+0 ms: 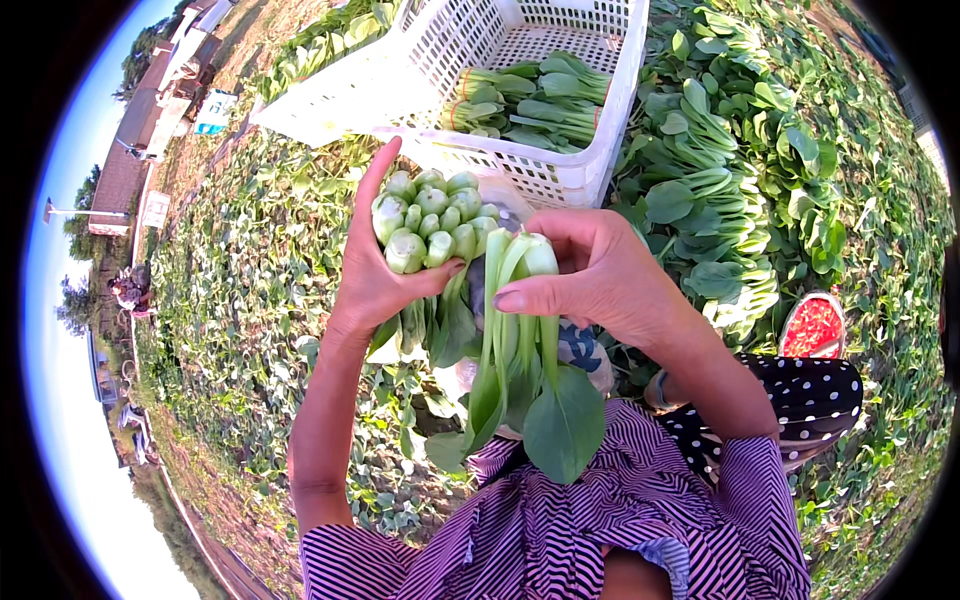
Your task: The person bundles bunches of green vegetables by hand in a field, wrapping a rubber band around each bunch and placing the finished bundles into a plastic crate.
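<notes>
My left hand (382,262) is wrapped around a thick bunch of leafy greens (431,214), its pale cut stem ends facing up and its leaves hanging below. Thumb and forefinger spread around the sides of the bunch. Between the thumb and bent fingers of my right hand (592,277) is a smaller green plant (525,330), root end up, with broad leaves drooping toward my lap. The two hands are close together, and the small plant hangs just right of the bunch. Beyond them stands a white perforated plastic crate (517,161).
Inside the crate lie several bundles of greens (562,112) tied with reddish bands. Loose greens (720,202) lie in a row on the right. A container of red bands (814,326) rests near my knee. Low plants cover the ground (225,360). A person (131,292) is far off left.
</notes>
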{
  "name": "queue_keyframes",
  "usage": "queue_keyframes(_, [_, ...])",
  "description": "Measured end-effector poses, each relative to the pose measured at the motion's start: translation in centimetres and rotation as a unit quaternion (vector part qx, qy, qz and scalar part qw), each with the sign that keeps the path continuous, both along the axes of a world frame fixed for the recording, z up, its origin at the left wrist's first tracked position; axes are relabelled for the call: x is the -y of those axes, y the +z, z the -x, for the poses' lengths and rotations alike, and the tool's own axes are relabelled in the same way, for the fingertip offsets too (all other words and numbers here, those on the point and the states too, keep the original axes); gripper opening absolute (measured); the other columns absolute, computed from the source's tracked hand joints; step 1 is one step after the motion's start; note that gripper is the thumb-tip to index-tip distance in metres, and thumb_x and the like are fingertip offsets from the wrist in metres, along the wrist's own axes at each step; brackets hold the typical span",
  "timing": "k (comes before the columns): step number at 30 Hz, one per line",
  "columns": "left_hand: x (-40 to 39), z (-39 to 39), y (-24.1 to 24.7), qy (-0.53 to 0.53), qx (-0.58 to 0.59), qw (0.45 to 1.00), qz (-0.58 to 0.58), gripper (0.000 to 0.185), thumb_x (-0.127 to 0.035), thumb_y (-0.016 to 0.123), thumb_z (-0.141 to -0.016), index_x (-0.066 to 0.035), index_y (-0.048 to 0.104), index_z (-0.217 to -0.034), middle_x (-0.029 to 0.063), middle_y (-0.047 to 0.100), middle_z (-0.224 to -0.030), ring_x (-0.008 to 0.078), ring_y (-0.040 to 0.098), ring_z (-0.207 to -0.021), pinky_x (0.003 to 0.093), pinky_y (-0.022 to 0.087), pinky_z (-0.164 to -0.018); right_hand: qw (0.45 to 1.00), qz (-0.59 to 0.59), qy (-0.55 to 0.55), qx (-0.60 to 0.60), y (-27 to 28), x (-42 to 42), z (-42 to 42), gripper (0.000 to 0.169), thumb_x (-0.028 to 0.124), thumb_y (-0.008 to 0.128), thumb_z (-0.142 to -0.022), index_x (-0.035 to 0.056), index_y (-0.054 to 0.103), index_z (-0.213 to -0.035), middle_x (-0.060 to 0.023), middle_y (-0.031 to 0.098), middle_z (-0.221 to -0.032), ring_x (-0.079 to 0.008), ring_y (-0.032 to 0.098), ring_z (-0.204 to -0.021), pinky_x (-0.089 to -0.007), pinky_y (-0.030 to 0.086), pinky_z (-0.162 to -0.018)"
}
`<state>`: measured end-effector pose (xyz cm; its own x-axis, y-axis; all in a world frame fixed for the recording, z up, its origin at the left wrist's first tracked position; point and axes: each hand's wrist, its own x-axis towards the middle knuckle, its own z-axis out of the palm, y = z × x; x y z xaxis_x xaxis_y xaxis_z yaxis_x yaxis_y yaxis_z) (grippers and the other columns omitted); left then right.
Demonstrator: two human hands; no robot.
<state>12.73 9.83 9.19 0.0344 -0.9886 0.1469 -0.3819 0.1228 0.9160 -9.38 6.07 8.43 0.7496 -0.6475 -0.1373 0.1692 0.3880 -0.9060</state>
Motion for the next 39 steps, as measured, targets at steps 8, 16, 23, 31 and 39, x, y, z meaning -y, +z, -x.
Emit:
queue_keyframes(8, [0.1,-0.2,-0.3,-0.003,0.011,1.0,-0.004,0.106,-0.007,0.08,-0.053,-0.01,0.023,-0.143,0.0105,0.045,-0.127,0.0192,0.051,-0.112,0.0335,0.043,-0.097,0.986,0.065,-0.146,0.041,-5.2,-3.9,-4.0,0.041,0.011,0.077,-0.068,0.0015,0.059,-0.103,0.0011,0.055,-0.074,-0.0035,0.046,-0.059,-0.0203,0.038,-0.052])
queue_keyframes(16, [0.1,0.0,-0.3,-0.008,-0.016,1.0,-0.012,0.106,-0.007,0.08,-0.055,-0.011,0.022,-0.144,0.0104,0.048,-0.121,0.0203,0.052,-0.11,0.0341,0.043,-0.096,0.947,0.151,-0.284,0.011,-5.6,-4.5,-5.0,0.039,0.01,0.075,-0.068,0.0023,0.057,-0.101,-0.0037,0.052,-0.083,-0.0087,0.047,-0.056,-0.0239,0.04,-0.051])
queue_keyframes(23, [-0.1,0.0,0.5,-0.02,-0.126,0.99,-0.063,0.114,-0.014,0.086,-0.054,-0.011,0.018,-0.145,0.0119,0.047,-0.124,0.023,0.05,-0.114,0.036,0.041,-0.099,0.953,0.123,-0.278,0.0,-5.8,-4.4,-5.2,0.038,0.01,0.075,-0.067,0.0026,0.056,-0.099,-0.0043,0.051,-0.084,-0.0104,0.048,-0.058,-0.0247,0.04,-0.052])
queue_keyframes(31, [0.2,-0.8,0.0,-0.038,-0.077,0.995,-0.054,0.119,-0.012,0.09,-0.049,-0.009,0.018,-0.144,0.0122,0.046,-0.125,0.0216,0.049,-0.114,0.0352,0.041,-0.098,0.966,0.068,-0.232,0.093,-6.6,-4.1,-5.1,0.039,0.008,0.072,-0.069,0.002,0.056,-0.104,-0.0017,0.05,-0.083,-0.0078,0.047,-0.061,-0.0226,0.039,-0.054])
queue_keyframes(39, [0.5,-0.5,0.0,-0.008,-0.016,0.999,-0.031,0.104,-0.002,0.076,-0.054,-0.009,0.021,-0.143,0.0121,0.05,-0.12,0.0209,0.054,-0.108,0.0337,0.045,-0.095,0.969,0.157,-0.175,0.071,-6.2,-3.0,-3.9,0.044,0.009,0.073,-0.071,0.0014,0.057,-0.111,0.0007,0.051,-0.082,-0.0061,0.046,-0.063,-0.0214,0.039,-0.056])
